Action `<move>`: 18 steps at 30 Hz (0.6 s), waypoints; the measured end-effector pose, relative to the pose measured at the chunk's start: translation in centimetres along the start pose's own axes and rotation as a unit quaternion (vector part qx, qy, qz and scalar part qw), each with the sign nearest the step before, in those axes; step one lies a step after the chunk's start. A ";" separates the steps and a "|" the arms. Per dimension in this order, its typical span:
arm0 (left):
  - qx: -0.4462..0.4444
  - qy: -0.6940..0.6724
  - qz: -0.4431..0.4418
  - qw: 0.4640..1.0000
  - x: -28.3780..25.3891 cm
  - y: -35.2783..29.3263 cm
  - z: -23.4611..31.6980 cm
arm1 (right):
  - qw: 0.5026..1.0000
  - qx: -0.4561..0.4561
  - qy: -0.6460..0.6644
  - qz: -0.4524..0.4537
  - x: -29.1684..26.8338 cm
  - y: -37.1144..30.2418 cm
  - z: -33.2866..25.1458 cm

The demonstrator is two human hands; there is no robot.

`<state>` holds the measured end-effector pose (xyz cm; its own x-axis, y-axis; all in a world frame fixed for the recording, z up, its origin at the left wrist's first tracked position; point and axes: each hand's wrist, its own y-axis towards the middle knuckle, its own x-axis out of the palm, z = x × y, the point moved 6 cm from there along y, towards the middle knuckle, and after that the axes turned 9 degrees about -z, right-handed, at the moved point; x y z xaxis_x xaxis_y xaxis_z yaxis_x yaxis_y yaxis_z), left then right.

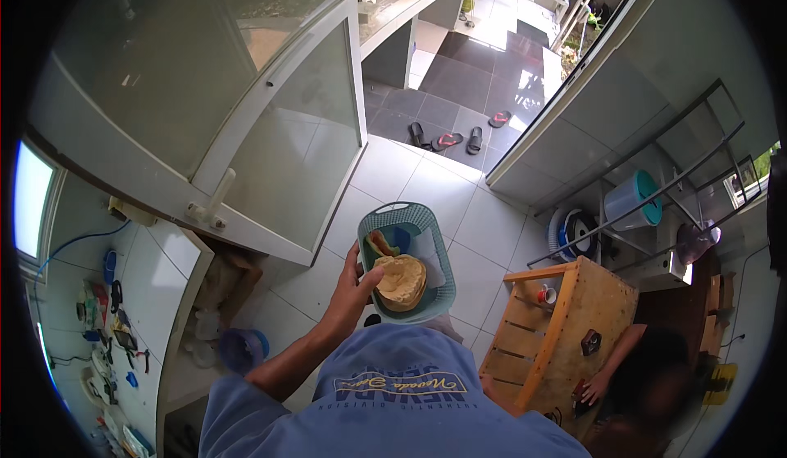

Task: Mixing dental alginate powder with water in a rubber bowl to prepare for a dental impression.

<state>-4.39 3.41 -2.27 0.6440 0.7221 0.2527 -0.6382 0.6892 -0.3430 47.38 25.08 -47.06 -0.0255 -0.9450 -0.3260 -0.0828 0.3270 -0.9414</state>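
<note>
A teal plastic basket point(443, 298) with a cut-out handle is in front of my body, above the tiled floor. My left hand point(352, 286) is closed around its left rim, with the thumb over the edge. Inside the basket lies a round, beige, lumpy thing point(402, 284) with a hollowed top; its kind is unclear. Beyond it are a long reddish-brown and green piece point(381, 243), something blue point(400, 239) and a white sheet point(433, 263) along the right wall. Of my right arm only a bit of skin shows beside my shirt; the hand is hidden.
A glass door point(311, 146) stands open at left, with slippers point(448, 141) outside the doorway. A wooden table point(594, 319) is at right, where another person's hand point(594, 387) rests. A metal rack point(656, 142) stands behind it. Tools point(123, 339) hang at far left.
</note>
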 end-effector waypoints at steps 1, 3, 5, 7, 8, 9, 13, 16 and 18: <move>0.005 -0.017 0.002 1.000 0.9 0.5 0.6 | 0.999 0.005 -0.036 0.005 0.1 -3.0 1.0; -0.023 0.005 0.006 1.000 0.4 7.0 3.2 | 0.998 0.005 -0.067 0.006 -1.3 -1.1 -4.1; 0.025 -0.031 -0.005 0.999 0.1 17.3 5.3 | 0.994 -0.038 -0.051 0.088 -6.6 4.8 -12.7; 0.004 -0.048 0.004 0.999 2.1 24.4 7.0 | 0.987 -0.118 -0.007 0.113 -16.5 6.7 -21.7; 0.008 -0.034 0.025 0.999 3.1 26.9 8.3 | 0.972 -0.194 0.007 0.130 -22.2 0.5 -32.4; 0.008 -0.034 0.039 0.999 3.4 29.4 9.6 | 0.951 -0.265 0.067 0.143 -26.0 -0.8 -38.3; 0.034 -0.057 0.046 0.997 2.7 39.5 13.5 | 0.826 -0.489 0.141 0.243 -44.5 -10.5 -66.2; 0.058 -0.048 0.048 0.996 2.5 47.5 16.1 | 0.623 -0.694 0.001 0.360 -51.8 -24.8 -82.5; 0.029 -0.048 0.058 0.997 2.6 51.6 18.5 | 0.534 -0.779 -0.035 0.328 -53.6 -30.5 -89.9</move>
<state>-43.46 41.95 -2.63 0.5221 0.7979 0.3014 -0.7310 0.6006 -0.3238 -38.31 65.45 6.92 -0.5253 -0.6089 -0.5943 -0.8079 0.1376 0.5731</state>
